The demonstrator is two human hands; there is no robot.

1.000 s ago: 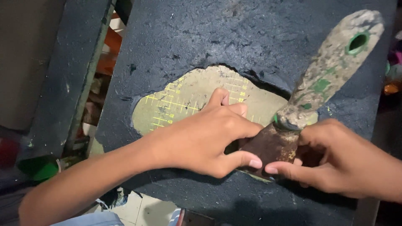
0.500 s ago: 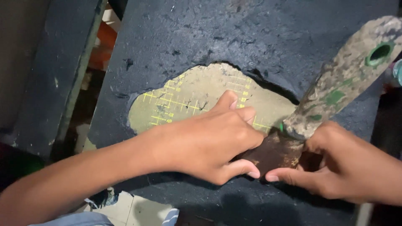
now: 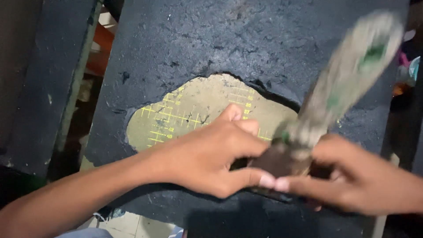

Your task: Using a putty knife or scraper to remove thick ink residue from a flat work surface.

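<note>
A dark, crusted slab (image 3: 246, 39) lies before me, with a scraped-away patch showing a greenish mat with yellow grid lines (image 3: 185, 114). Both hands grip the rusty blade of a putty knife (image 3: 282, 161) at the patch's right edge. My left hand (image 3: 207, 158) presses on the blade from the left, thumb underneath. My right hand (image 3: 357, 176) pinches it from the right. The knife's grimy handle with green marks (image 3: 348, 79) rises to the upper right and is blurred.
A second dark slab or board (image 3: 39, 88) stands at the left, with a gap beside it showing orange and other clutter (image 3: 99, 48). Pale floor tiles (image 3: 128, 224) show below the slab's near edge. Small colourful items (image 3: 405, 75) sit at the far right.
The knife's handle has swung and is now motion-blurred. My hands have closed in on the blade, thumbs nearly touching. The view has shifted slightly.
</note>
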